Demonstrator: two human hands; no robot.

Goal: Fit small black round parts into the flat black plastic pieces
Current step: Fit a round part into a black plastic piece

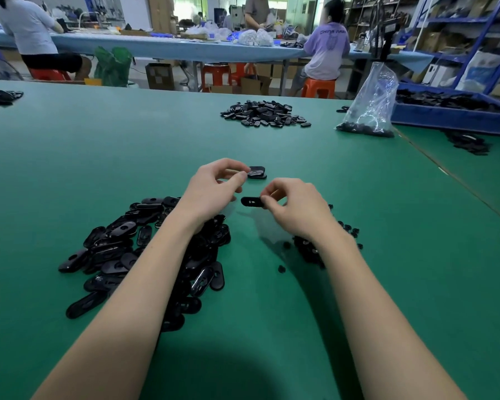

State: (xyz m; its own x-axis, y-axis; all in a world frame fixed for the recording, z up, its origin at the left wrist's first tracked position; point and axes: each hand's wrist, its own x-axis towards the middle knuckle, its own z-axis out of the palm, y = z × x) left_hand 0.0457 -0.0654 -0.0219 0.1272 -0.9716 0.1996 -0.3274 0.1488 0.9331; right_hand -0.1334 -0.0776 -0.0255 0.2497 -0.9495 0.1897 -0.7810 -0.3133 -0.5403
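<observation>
A: Hands first. Where are they, measured from the big heap of flat black pieces?

B: Both lie beyond the heap. The left hand has its grip pinched on the near edge of two stacked flat pieces lying on the green worktop. The right hand, right of the heap, has its grip clamped on one end of a single flat piece, just above the worktop.

A: And the small round parts?

B: Scattered right of the heap, partly under the right wrist. Far beyond the heap lies a second pile, and right of that, a clear bag.

A: Any writing?

B: A seated person's purple shirt reads "CHINA", then letters I cannot make out.
</observation>
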